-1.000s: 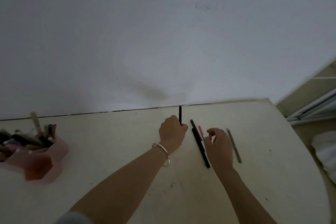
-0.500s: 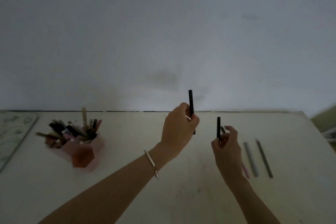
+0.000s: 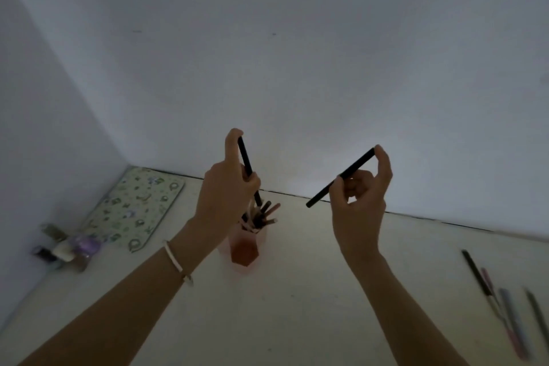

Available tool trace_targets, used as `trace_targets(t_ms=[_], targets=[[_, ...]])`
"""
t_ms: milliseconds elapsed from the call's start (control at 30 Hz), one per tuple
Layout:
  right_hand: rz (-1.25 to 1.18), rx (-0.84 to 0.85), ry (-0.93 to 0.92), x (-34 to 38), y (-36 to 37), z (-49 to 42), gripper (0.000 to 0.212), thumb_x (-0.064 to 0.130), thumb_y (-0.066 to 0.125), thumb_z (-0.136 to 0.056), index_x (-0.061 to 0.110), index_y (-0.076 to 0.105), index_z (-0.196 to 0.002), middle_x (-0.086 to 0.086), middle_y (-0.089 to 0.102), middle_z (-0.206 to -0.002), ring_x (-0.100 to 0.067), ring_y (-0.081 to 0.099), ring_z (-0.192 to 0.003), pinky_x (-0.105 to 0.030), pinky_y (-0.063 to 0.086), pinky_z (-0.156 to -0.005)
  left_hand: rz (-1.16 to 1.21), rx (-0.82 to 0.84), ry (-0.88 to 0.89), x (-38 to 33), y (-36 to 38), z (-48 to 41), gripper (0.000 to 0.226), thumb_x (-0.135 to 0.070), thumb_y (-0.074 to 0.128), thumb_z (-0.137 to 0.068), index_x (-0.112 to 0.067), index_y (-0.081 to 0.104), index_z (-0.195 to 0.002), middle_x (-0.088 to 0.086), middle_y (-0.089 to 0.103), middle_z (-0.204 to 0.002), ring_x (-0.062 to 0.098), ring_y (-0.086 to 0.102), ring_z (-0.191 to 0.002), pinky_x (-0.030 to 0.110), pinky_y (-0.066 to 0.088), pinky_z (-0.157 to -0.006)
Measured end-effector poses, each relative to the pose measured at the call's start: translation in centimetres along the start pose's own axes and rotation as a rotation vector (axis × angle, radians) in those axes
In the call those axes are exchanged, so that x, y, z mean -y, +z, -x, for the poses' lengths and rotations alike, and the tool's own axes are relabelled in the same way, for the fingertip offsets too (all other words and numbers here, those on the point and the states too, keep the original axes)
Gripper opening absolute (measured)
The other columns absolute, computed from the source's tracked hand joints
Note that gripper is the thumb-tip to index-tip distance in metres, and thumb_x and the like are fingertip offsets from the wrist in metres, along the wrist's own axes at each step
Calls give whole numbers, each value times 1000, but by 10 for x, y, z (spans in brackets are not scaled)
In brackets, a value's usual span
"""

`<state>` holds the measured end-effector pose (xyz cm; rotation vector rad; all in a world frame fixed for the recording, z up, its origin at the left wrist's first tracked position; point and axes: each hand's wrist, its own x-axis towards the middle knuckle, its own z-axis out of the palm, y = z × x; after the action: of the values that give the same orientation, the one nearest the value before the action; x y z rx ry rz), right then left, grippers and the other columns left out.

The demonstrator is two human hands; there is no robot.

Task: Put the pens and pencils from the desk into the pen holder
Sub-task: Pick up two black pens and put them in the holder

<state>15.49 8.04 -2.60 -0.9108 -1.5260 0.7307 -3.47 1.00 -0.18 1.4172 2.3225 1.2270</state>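
Note:
A pink hexagonal pen holder (image 3: 247, 249) stands on the pale desk (image 3: 291, 312), crowded with pens and pencils. Directly above it, my left hand (image 3: 227, 187) grips a black pen (image 3: 245, 157) almost upright, its lower tip among the pens in the holder. To the right, my right hand (image 3: 361, 196) pinches a second black pen (image 3: 341, 177) held slanted in the air, apart from the holder. Several pens and pencils (image 3: 505, 300) lie on the desk at the far right: a black one, a pink one and grey ones.
A patterned green pad (image 3: 135, 208) lies in the back left corner by the wall. A cluster of small bottles (image 3: 66, 248) sits in front of it. The desk meets white walls at the back and left.
The view swung left, so the holder now sits centre. Both hands rose and moved over to it with their black pens; the left pen's tip has come down into the holder.

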Motion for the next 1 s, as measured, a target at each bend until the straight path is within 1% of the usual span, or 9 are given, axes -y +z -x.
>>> trace_targets(t_ms=[133, 267, 367, 467, 567, 667, 767, 867, 1000], targets=[[-34, 34, 11, -1, 25, 14, 72, 11, 61, -86, 38, 24, -141, 6, 62, -80, -12, 61, -66, -9, 46, -62, -252, 56, 85, 23, 11, 8, 37, -26, 60, -90, -22, 36, -117, 0, 68, -75, 17, 63, -57, 35, 56, -56], [39, 90, -2, -1, 37, 21, 71, 15, 64, -87, 38, 23, -140, 8, 62, -81, -13, 61, -67, -13, 47, -61, -529, 137, 178, 29, 18, 12, 25, -43, 54, -90, -23, 62, -102, -5, 70, -91, 16, 60, -92, 30, 45, -83], [150, 181, -36, 0, 46, 25, 68, 16, 64, -88, 37, 22, -137, 7, 62, -83, -10, 59, -68, -17, 49, -61, -420, -2, 168, 30, 10, 13, 26, -36, 53, -92, -19, 72, -98, -3, 70, -107, 17, 57, -109, 34, 40, -92], [244, 267, -84, 1, 58, 28, 61, 16, 64, -88, 36, 26, -132, 11, 62, -95, -7, 58, -71, -22, 52, -61, -247, -110, 114, 28, -8, 6, 26, -24, 51, -93, -14, 67, -111, 1, 69, -110, 19, 57, -107, 36, 43, -92], [331, 330, -134, -1, 68, 34, 57, 19, 65, -89, 34, 29, -131, 8, 63, -96, -3, 56, -71, -13, 46, -63, -125, -141, 48, 21, -23, -1, 31, -18, 51, -92, -15, 60, -121, -1, 67, -111, 17, 56, -106, 30, 42, -91], [413, 401, -147, -9, 71, 43, 52, 19, 65, -89, 31, 34, -130, 5, 65, -100, -7, 58, -77, -25, 55, -70, -27, -188, 3, 15, -30, -3, 32, -14, 52, -90, -19, 58, -120, -5, 65, -107, 12, 57, -101, 26, 44, -86], [482, 420, -259, -17, 71, 48, 36, 27, 58, -90, 20, 54, -125, 3, 64, -109, -12, 57, -93, -32, 52, -82, 28, -214, 3, 9, -30, -4, 32, -12, 53, -88, -20, 58, -118, -7, 65, -103, 10, 59, -96, 30, 49, -84], [566, 460, -357, -19, 69, 52, 29, 34, 50, -90, 19, 72, -102, -2, 61, -121, -20, 52, -112, -40, 45, -91, 56, -218, 20, 1, -25, -4, 33, -10, 53, -86, -20, 58, -117, -7, 65, -103, 10, 60, -94, 30, 50, -85], [505, 397, -248, -18, 55, 53, 40, 31, 45, -93, 17, 57, -129, -4, 48, -138, -17, 44, -125, -23, 26, -104, 88, -217, 52, -16, -14, -3, 33, -10, 54, -86, -21, 58, -116, -10, 65, -102, 8, 60, -94, 28, 49, -86]])
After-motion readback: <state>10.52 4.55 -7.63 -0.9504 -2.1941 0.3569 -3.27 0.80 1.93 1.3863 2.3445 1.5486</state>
